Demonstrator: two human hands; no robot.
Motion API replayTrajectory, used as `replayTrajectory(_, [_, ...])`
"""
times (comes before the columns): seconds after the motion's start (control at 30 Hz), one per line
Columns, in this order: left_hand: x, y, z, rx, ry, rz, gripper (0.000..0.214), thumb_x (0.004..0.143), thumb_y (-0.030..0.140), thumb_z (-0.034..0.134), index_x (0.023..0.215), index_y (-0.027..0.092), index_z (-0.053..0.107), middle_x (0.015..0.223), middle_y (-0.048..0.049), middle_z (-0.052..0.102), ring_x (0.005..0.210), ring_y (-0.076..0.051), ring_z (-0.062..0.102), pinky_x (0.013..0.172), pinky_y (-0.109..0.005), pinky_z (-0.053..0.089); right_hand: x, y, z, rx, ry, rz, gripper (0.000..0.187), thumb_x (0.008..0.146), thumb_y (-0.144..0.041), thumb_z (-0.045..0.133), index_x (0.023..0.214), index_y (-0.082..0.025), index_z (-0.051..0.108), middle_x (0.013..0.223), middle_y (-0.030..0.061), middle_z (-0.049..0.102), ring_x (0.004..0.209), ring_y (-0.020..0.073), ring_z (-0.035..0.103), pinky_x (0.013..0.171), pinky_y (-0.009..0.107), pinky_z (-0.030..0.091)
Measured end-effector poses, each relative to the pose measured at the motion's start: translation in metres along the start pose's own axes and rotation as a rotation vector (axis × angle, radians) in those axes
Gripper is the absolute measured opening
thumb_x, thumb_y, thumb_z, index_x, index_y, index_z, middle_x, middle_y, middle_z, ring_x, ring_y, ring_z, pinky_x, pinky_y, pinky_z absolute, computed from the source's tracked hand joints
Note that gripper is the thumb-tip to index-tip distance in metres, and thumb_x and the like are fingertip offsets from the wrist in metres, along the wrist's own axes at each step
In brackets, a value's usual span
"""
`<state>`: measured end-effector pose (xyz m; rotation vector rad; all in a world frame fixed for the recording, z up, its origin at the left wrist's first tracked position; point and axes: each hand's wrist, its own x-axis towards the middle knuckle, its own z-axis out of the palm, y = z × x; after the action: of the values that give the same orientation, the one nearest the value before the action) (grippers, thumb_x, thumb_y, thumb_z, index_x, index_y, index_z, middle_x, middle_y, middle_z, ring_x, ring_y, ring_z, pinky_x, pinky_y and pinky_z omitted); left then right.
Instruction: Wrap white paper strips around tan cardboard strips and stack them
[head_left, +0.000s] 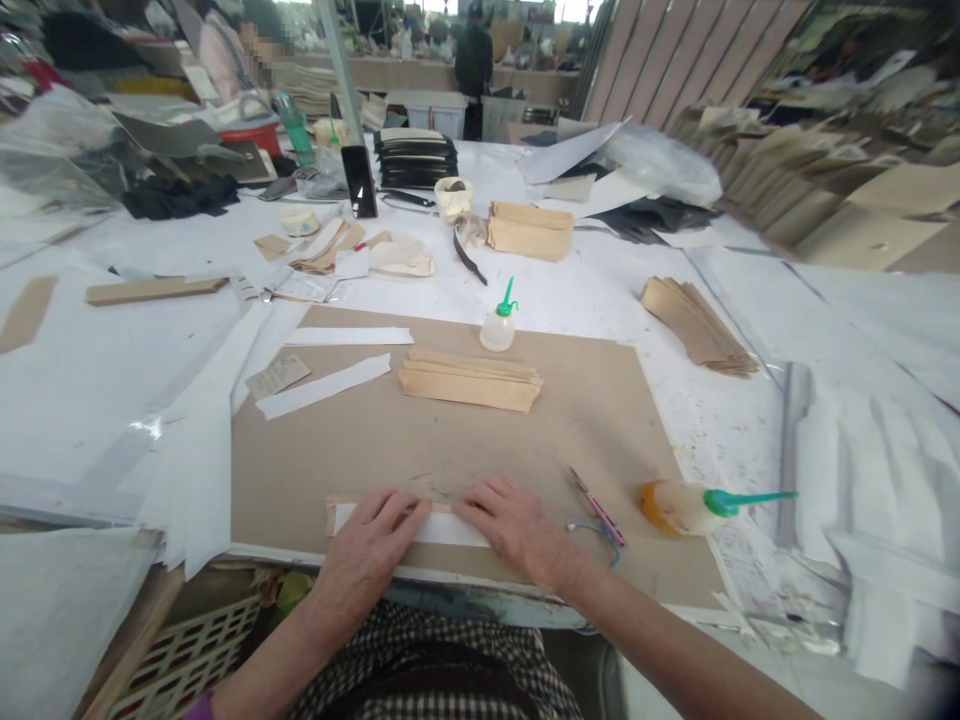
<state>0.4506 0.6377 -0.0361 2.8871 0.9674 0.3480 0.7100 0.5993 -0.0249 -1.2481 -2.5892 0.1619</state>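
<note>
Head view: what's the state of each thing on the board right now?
left hand, flat, pressing the white strip
right hand, flat, on the same strip
small glue bottle, upright
large glue bottle, lying on its side, nozzle pointing right
tan stack, fanned, lying flat

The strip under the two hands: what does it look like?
The strip is long, narrow, flat: a white paper band on a tan, cardboard-like backing showing at its left end. It lies along the near edge of the brown board. The left hand and right hand rest flat on it, hiding its right end.
</note>
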Motion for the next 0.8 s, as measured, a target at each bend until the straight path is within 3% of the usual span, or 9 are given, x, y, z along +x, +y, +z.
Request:
replayTrajectory(0.27, [0.009,0.014,0.001,-0.021,0.024,0.015,0.028,0.095,0.007,0.049,0.120,0.010,0.062,0.115,-0.0128,0.064,0.107,-0.028,0.053,0.093,-0.041,0.052,-0.010,-0.002,0.002,-0.050,0.023,0.029,0.013,0.101,-0.018,0.056,0.112,-0.016,0.063,0.102,0.0062,0.063,0.091,0.0231,0.051,0.087,0.041,0.042])
replayTrajectory(0.47, [0.024,0.036,0.012,-0.039,0.040,0.039,0.031,0.097,0.014,0.051,0.127,0.010,0.059,0.117,-0.0139,0.063,0.111,-0.029,0.054,0.100,-0.043,0.050,-0.011,-0.010,0.006,-0.064,0.038,0.090,0.020,0.103,-0.019,0.054,0.122,-0.016,0.061,0.105,0.0073,0.064,0.097,0.0240,0.051,0.096,0.045,0.041])
replayTrajectory(0.57, [0.012,0.022,0.009,-0.005,0.013,0.051,0.028,0.099,0.018,0.051,0.125,0.013,0.061,0.119,-0.0130,0.062,0.113,-0.029,0.054,0.100,-0.042,0.049,-0.014,-0.013,0.007,-0.047,0.044,0.128,0.018,0.102,-0.020,0.055,0.119,-0.016,0.062,0.107,0.0077,0.064,0.102,0.0246,0.051,0.097,0.046,0.040])
replayTrajectory(0.8, [-0.032,-0.042,-0.017,0.204,0.027,0.051,0.029,0.103,0.020,0.038,0.113,0.014,0.066,0.113,-0.0132,0.067,0.107,-0.029,0.058,0.095,-0.046,0.048,-0.016,-0.015,0.012,-0.016,0.119,0.164,0.017,0.099,-0.019,0.060,0.115,-0.015,0.063,0.110,0.0085,0.065,0.104,0.0249,0.052,0.098,0.046,0.040])
